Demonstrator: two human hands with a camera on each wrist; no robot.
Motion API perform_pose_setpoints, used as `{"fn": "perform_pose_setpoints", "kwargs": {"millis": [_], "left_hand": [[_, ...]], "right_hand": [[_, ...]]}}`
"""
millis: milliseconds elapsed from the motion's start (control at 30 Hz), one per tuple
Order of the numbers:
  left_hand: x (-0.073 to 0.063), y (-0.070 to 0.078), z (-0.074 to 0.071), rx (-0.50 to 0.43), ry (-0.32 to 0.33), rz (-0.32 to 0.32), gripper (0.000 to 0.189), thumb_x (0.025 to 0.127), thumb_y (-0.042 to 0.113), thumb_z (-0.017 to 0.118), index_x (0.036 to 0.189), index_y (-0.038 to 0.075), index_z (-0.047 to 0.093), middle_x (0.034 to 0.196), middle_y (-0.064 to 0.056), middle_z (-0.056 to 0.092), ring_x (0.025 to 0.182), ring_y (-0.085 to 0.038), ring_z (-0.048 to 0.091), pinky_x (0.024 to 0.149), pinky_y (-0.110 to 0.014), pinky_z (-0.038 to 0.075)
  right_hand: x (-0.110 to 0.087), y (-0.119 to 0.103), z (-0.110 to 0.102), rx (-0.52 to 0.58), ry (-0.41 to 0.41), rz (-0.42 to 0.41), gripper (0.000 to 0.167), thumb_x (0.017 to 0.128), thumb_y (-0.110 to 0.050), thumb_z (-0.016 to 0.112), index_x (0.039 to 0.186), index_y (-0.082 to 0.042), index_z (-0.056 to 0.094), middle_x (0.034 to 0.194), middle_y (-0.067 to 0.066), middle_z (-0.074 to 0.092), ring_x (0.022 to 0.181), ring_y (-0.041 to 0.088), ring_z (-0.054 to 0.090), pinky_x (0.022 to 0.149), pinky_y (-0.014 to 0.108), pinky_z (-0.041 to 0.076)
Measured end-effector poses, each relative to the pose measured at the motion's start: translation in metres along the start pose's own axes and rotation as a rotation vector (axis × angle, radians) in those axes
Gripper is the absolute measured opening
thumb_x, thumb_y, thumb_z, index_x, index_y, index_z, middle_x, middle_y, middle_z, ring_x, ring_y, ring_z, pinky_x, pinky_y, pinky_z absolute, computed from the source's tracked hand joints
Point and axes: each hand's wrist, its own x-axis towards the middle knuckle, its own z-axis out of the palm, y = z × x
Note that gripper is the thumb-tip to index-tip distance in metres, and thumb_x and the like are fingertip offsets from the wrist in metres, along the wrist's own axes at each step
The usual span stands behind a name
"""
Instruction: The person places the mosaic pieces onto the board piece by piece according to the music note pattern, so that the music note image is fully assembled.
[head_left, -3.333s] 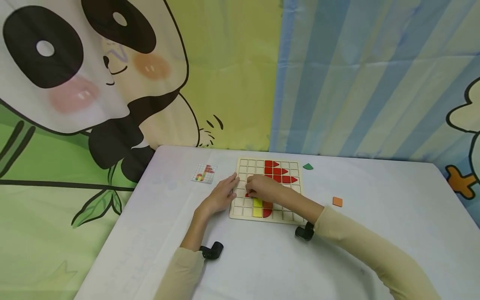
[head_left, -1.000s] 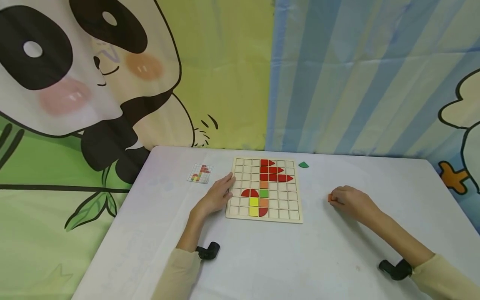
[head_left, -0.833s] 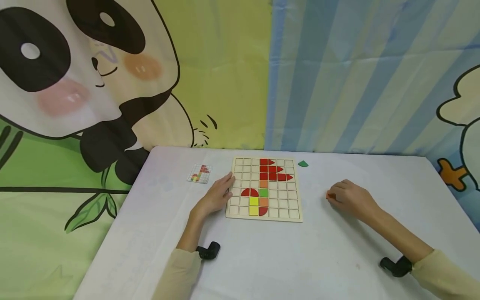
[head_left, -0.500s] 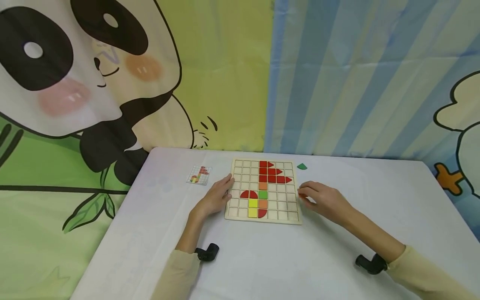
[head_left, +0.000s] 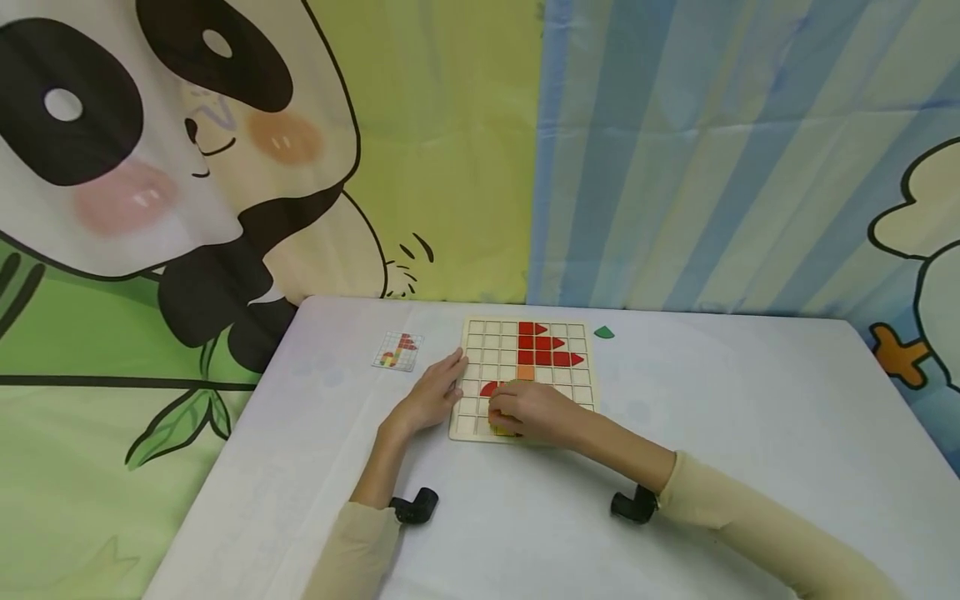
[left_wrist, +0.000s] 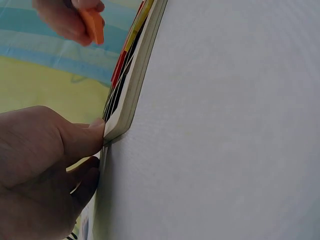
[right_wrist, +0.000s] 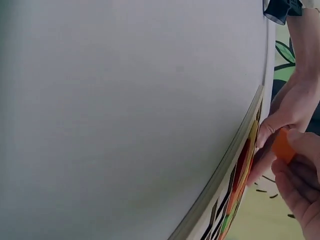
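Note:
My right hand point(head_left: 536, 411) is over the lower part of the wooden grid board point(head_left: 468, 408). Its thumb and fingers pinch an orange square tile point(right_wrist: 283, 146), held just above the board in both wrist views. My left hand point(head_left: 430, 392) touches the board's left edge, thumb against the rim point(left_wrist: 117, 122). Red pieces point(head_left: 534, 358) form three pointed rows at the board's upper middle, with an orange square point(head_left: 526, 372) below. A red quarter-round piece point(head_left: 488, 389) shows left of my right hand, which hides most of the lower pieces.
A small pattern card point(head_left: 398, 351) lies left of the board on the white table point(head_left: 300, 467). One green quarter-round piece point(head_left: 604, 332) lies beyond the board's upper right corner. Printed curtains point(head_left: 450, 150) hang behind the table.
My right hand has picked up the orange tile from the table on the right and carried it left over the board. My left hand has stayed at the board's edge.

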Motion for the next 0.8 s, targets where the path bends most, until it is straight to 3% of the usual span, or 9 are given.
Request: {"fn": "perform_pose_setpoints", "kwargs": {"millis": [233,467,800], "left_hand": [[0.000,-0.001,0.001,0.006,-0.002,0.008,0.058,0.106,0.006,0.053,0.160,-0.001,0.032,0.173,-0.015,0.020,0.158,-0.039,0.021,0.128,-0.054,0.022],[-0.001,0.001,0.000,0.008,0.002,0.001,0.059,0.106,0.007,0.054,0.161,0.001,0.033,0.173,-0.015,0.021,0.158,-0.038,0.021,0.128,-0.054,0.022],[-0.001,0.000,-0.001,0.012,0.006,0.005,0.059,0.105,0.006,0.054,0.160,0.000,0.034,0.172,-0.016,0.021,0.158,-0.039,0.022,0.128,-0.055,0.023]], "right_hand": [[0.021,-0.003,0.009,0.031,-0.140,0.123,0.010,0.098,-0.013,0.071,0.090,-0.010,0.076,0.093,0.001,0.075,0.080,0.012,0.067,0.073,0.020,0.057],[0.017,-0.001,0.011,-0.005,-0.127,0.150,0.008,0.095,-0.019,0.076,0.092,-0.012,0.078,0.091,-0.002,0.076,0.082,0.015,0.069,0.072,0.023,0.058],[0.016,0.003,0.013,0.107,-0.112,0.205,0.007,0.094,-0.016,0.077,0.096,-0.010,0.080,0.095,0.000,0.075,0.088,0.016,0.065,0.076,0.023,0.058]]}}
